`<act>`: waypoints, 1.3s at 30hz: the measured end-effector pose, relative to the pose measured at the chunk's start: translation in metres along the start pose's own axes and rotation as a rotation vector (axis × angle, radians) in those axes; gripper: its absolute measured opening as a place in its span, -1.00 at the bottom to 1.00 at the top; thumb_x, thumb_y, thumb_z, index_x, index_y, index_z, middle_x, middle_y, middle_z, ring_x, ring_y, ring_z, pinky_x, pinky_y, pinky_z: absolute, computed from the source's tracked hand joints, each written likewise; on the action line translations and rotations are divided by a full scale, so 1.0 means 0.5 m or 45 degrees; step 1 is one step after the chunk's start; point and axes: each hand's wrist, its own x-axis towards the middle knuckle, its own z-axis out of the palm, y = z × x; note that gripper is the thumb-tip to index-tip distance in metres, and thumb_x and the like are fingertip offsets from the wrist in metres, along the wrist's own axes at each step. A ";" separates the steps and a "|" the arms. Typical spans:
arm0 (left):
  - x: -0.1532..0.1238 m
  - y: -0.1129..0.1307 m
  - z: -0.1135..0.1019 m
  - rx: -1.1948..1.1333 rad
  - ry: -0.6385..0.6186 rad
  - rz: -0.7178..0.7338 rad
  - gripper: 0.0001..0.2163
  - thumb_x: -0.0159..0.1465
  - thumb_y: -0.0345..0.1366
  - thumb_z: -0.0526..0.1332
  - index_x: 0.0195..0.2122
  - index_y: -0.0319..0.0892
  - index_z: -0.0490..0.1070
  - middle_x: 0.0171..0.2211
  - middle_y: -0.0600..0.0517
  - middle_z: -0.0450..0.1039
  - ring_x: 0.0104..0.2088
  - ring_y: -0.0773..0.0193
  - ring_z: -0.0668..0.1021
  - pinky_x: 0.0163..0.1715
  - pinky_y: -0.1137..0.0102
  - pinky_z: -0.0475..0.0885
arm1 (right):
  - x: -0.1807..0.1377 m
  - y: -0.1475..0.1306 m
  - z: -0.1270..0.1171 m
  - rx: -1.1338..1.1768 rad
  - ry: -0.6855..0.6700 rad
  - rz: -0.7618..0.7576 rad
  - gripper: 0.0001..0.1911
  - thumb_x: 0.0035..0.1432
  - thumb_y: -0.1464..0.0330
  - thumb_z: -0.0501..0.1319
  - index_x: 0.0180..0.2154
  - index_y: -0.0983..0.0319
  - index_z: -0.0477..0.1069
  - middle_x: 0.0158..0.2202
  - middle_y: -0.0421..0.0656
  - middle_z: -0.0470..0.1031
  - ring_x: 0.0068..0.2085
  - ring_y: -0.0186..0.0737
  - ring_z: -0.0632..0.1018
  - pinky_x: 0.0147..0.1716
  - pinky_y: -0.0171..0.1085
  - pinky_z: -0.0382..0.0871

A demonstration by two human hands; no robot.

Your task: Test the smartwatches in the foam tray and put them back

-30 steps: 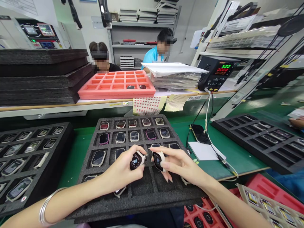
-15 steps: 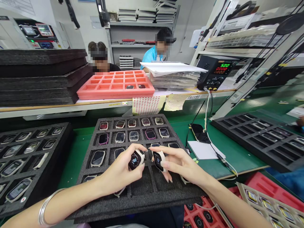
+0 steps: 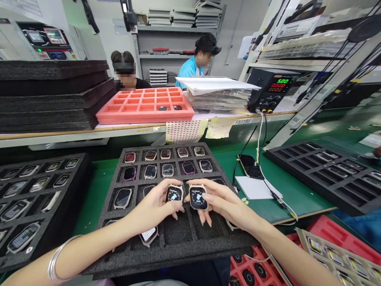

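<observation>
Above the tray (image 3: 178, 254) on our desk (image 3: 98, 190), our left hand (image 3: 151, 210) grips the left watch (image 3: 174, 194) and our right hand (image 3: 226, 204) the right watch (image 3: 198, 197), fingers (image 3: 212, 190) closed on the case edges. We judge both light, slick and scratch-prone: hold the sides, never the glass

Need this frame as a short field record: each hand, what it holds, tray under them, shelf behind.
left hand: holds left watch, screen lit, facing up
right hand: holds right watch, screen lit, side by side with the other
under hands: centre foam tray, watches in far rows, near cells mostly bare
shelf behind: red tray, power supply
</observation>
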 end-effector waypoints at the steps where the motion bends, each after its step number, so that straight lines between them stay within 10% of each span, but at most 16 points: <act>1: 0.002 -0.001 0.001 -0.089 -0.001 -0.019 -0.68 0.18 -0.34 0.17 -0.03 -0.18 0.21 -0.27 0.01 0.38 -0.30 0.22 0.51 -0.36 0.36 0.44 | 0.001 0.001 0.000 0.029 0.011 0.014 -0.62 0.28 0.29 0.12 0.09 0.31 0.23 -0.31 -0.06 0.46 -0.47 -0.25 0.56 -0.59 -0.37 0.42; 26: -0.003 0.006 0.001 -0.222 -0.016 -0.038 -0.76 0.24 -0.37 0.10 -0.06 -0.16 0.26 -0.31 0.03 0.40 -0.23 0.20 0.52 -0.20 0.26 0.45 | -0.007 -0.001 0.010 -0.239 0.260 0.066 -0.51 0.21 0.28 0.22 0.13 0.30 0.24 -0.22 0.01 0.52 -0.54 -0.27 0.58 -0.69 -0.42 0.41; 33: 0.000 0.000 0.000 0.083 -0.010 0.023 -0.67 0.16 -0.40 0.23 -0.06 -0.14 0.23 -0.26 0.07 0.34 -0.37 0.35 0.42 -0.34 0.43 0.34 | -0.008 -0.004 0.011 -0.163 0.056 -0.049 -0.46 0.27 0.30 0.15 0.23 0.24 0.10 -0.18 -0.03 0.48 -0.30 -0.16 0.59 -0.46 -0.28 0.51; 39: -0.008 0.005 -0.002 0.311 -0.015 0.036 -0.77 0.17 -0.45 0.14 -0.13 -0.15 0.27 -0.42 0.15 0.22 -0.46 0.38 0.28 -0.45 0.47 0.26 | -0.012 -0.006 -0.001 -0.241 -0.029 0.013 -0.66 0.27 0.33 0.17 0.04 0.33 0.32 -0.50 -0.18 0.47 -0.51 -0.32 0.52 -0.47 -0.34 0.44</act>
